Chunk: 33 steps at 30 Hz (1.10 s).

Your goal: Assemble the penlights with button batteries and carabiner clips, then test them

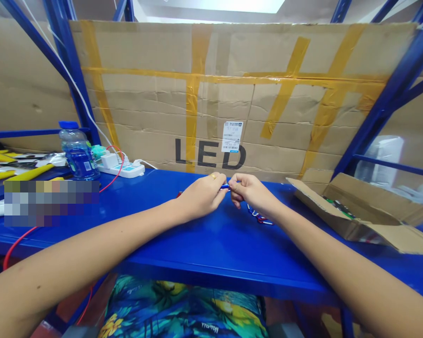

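Observation:
Both my hands meet above the middle of the blue table. A small blue carabiner (225, 186), mostly covered by fingers, spans the gap between them. My left hand (204, 195) is closed in a pinch on its left end, and a ring shows on one finger. With thumb and fingertips pressed together, my right hand (248, 190) grips the other end. Under the right wrist lie several blue and red carabiners (255, 216). A bit of something red (179, 194) peeks out behind my left hand.
To the right stands an open cardboard box (366, 234) with small green and dark parts inside. A blue-capped bottle (78, 155), a white power strip (127, 170), a red cable (17, 244) and yellow-handled tools (28, 173) occupy the left. A large cardboard sheet (144, 117) closes off the back.

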Motion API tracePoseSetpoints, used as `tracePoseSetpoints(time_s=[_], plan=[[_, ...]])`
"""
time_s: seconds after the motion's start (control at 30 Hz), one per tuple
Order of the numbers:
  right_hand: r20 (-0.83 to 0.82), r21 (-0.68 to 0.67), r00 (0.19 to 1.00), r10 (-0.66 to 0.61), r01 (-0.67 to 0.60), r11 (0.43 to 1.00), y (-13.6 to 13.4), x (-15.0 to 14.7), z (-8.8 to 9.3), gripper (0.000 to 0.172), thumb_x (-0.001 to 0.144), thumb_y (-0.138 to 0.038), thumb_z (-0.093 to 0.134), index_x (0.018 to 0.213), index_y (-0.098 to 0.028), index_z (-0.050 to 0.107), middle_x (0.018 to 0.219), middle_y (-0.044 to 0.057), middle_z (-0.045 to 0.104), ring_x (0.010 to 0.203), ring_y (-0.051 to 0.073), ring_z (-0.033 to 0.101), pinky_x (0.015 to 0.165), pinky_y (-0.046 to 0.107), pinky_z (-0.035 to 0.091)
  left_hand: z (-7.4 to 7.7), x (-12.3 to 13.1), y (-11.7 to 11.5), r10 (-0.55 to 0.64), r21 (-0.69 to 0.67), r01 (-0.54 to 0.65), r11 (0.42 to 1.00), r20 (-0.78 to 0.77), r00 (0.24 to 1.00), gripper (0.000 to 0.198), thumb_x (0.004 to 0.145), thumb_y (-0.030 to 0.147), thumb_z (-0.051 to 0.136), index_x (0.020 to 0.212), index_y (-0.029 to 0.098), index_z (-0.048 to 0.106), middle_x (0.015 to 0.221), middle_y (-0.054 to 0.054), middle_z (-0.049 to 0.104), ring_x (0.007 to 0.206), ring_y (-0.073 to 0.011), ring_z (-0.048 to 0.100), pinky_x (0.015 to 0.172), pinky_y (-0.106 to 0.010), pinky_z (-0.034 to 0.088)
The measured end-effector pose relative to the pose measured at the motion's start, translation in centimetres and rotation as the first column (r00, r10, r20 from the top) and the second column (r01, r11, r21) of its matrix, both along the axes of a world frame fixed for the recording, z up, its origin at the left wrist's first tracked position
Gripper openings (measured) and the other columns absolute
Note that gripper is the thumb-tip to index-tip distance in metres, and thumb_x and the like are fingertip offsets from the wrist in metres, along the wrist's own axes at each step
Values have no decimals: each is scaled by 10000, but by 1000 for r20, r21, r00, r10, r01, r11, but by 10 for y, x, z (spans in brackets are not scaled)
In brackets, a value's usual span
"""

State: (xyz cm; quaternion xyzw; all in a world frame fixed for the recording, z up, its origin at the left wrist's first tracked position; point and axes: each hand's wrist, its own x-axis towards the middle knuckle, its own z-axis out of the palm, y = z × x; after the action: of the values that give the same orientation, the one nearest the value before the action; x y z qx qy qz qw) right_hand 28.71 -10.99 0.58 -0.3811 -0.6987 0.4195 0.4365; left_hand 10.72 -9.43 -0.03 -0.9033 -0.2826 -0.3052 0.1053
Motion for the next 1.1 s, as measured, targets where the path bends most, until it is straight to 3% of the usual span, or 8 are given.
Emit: tracePoseSetpoints(time_s=[0.23, 0.33, 0.53, 0.73, 0.87, 1.1], plan=[[53, 173, 997, -56, 46, 984, 1, 1, -3, 328, 853, -478, 618, 776, -221, 431, 471, -76, 495, 427, 114, 501, 454, 253, 421, 3, 6, -1, 52, -138, -48, 989, 26, 998, 285, 983, 210, 349, 791, 156, 553, 799, -90, 614, 788, -213, 585, 738, -353, 467], [63, 141, 997, -50, 40, 989, 1, 2, -3, 339, 842, -484, 631, 772, -219, 430, 456, -80, 491, 417, 114, 501, 452, 251, 417, 4, 2, -1, 40, -176, -32, 984, 44, 998, 240, 970, 249, 418, 828, 161, 590, 800, -80, 653, 778, -214, 612, 720, -343, 463], [0, 2, 1000, 22, -22, 1000, -1, 1, -1, 427, 801, -558, 654, 731, -217, 407, 427, -96, 437, 393, 109, 494, 428, 236, 382, -1, 0, -1, -31, -55, 34, 998, 62, 998, 134, 944, 197, 452, 964, 136, 569, 917, -98, 650, 840, -217, 613, 754, -343, 478], [3, 117, 998, -70, 69, 991, -1, -3, -4, 355, 829, -487, 635, 758, -230, 400, 423, -94, 470, 380, 114, 482, 428, 248, 398, 2, 5, -1, 64, -112, -62, 992, 16, 998, 305, 996, 222, 306, 856, 140, 565, 867, -114, 625, 836, -225, 598, 771, -369, 480], [50, 134, 992, -116, 108, 985, -1, -4, -6, 258, 867, -388, 580, 761, -229, 407, 428, -91, 469, 387, 116, 490, 429, 243, 393, 2, 5, 0, 102, -221, -106, 970, -28, 994, 278, 994, 263, 363, 866, 149, 581, 823, -95, 654, 773, -219, 616, 702, -345, 476], [88, 47, 989, -122, 118, 992, 0, 0, -2, 300, 855, -402, 604, 716, -222, 408, 416, -92, 429, 350, 101, 449, 392, 228, 320, -4, 3, -2, 89, -29, -91, 995, -60, 994, 290, 1006, 265, 362, 945, 111, 600, 929, -125, 661, 858, -232, 637, 784, -361, 498]])
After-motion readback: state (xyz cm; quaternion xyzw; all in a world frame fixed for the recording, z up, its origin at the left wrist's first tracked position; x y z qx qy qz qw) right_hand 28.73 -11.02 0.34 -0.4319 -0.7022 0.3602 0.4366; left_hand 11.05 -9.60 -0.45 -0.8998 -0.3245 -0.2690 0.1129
